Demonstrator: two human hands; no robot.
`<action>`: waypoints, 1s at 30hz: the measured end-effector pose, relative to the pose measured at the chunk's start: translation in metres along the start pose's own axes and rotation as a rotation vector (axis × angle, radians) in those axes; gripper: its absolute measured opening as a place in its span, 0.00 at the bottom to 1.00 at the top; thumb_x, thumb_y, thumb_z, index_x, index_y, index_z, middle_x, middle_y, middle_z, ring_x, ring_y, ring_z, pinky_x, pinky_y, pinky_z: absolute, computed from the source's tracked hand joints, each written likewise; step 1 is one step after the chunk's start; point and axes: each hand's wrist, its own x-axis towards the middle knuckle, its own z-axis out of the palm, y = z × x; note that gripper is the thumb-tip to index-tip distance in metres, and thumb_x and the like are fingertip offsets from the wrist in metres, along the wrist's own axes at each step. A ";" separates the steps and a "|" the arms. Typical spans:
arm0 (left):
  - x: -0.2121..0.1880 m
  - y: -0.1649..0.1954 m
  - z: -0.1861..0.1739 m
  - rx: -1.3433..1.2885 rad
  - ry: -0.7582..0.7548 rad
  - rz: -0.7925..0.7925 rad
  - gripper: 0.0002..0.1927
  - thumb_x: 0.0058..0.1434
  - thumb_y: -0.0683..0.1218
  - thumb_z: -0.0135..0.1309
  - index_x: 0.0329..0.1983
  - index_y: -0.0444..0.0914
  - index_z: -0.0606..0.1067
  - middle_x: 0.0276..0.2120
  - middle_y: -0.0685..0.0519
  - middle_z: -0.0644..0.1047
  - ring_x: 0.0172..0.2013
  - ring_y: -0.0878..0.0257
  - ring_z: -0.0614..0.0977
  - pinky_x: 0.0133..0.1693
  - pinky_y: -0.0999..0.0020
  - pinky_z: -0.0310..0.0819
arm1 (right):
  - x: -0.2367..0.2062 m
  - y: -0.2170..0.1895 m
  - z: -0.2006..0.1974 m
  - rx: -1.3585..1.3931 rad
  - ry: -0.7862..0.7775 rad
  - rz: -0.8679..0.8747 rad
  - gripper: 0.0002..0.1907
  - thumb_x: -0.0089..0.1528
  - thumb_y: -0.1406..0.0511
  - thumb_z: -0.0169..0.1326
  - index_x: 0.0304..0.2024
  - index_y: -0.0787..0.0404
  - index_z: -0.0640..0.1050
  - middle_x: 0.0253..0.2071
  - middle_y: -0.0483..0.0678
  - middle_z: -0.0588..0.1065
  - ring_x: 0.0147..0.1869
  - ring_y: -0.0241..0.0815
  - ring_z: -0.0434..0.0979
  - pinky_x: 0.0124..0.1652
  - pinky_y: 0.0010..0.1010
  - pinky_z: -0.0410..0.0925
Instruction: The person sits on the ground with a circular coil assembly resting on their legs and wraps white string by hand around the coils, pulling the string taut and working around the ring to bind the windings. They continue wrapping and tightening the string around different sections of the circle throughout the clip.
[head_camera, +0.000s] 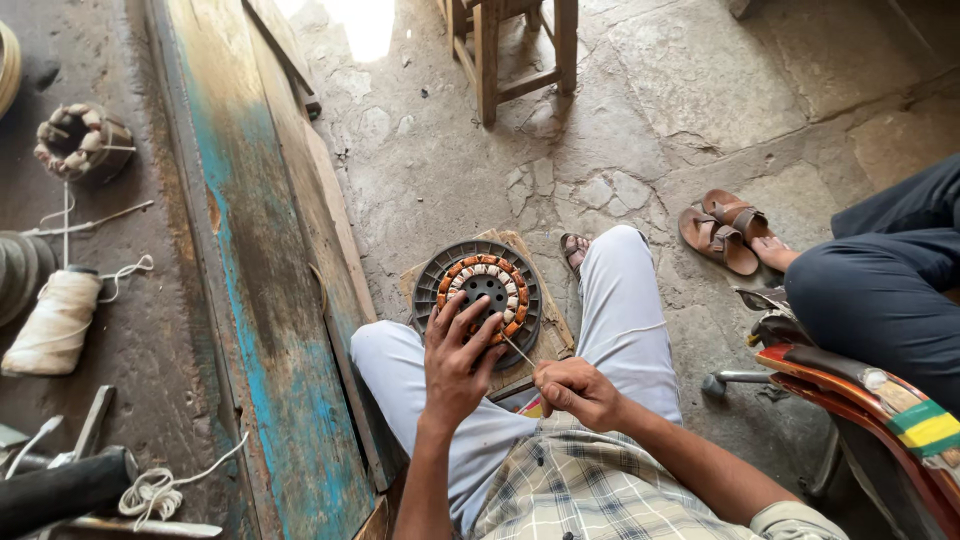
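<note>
- The right hand (578, 392) is pinching a thin needle-like tool (518, 350) — its tip is pointing toward eleven o'clock, at the windings.
- The left hand (455, 358) is pressing down with spread fingers on the round motor stator (478, 297), gripping its near edge.
- The stator is lying flat on a wooden board (541, 330) on the stone floor, between the person's knees — at twelve o'clock from the hands.
- At nine o'clock, a spool of white string (55, 322) is lying on the bench (160, 330).
- At two o'clock, another person's sandals (727, 232) are resting on the floor.

A twine spool (55, 322), sandals (727, 232) and a wooden stool (515, 50).
</note>
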 end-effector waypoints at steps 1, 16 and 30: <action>0.001 -0.002 -0.003 -0.017 -0.017 0.018 0.22 0.56 0.48 0.65 0.56 0.46 0.80 0.63 0.56 0.74 0.70 0.51 0.65 0.70 0.46 0.52 | 0.000 0.000 0.000 0.001 0.002 0.007 0.23 0.74 0.59 0.44 0.26 0.62 0.73 0.21 0.45 0.66 0.27 0.42 0.65 0.37 0.35 0.65; 0.001 0.003 0.005 0.019 0.075 0.038 0.25 0.53 0.51 0.69 0.55 0.48 0.78 0.61 0.58 0.74 0.67 0.54 0.68 0.70 0.47 0.54 | -0.002 -0.004 0.005 -0.006 -0.012 0.066 0.24 0.74 0.57 0.45 0.26 0.63 0.73 0.23 0.47 0.69 0.30 0.44 0.68 0.36 0.35 0.65; -0.009 0.001 0.019 0.089 0.112 0.018 0.24 0.54 0.53 0.68 0.55 0.50 0.79 0.62 0.59 0.74 0.67 0.56 0.69 0.69 0.47 0.55 | -0.005 -0.004 0.009 -0.003 0.007 0.050 0.24 0.74 0.57 0.45 0.26 0.62 0.74 0.23 0.46 0.69 0.29 0.42 0.67 0.38 0.35 0.66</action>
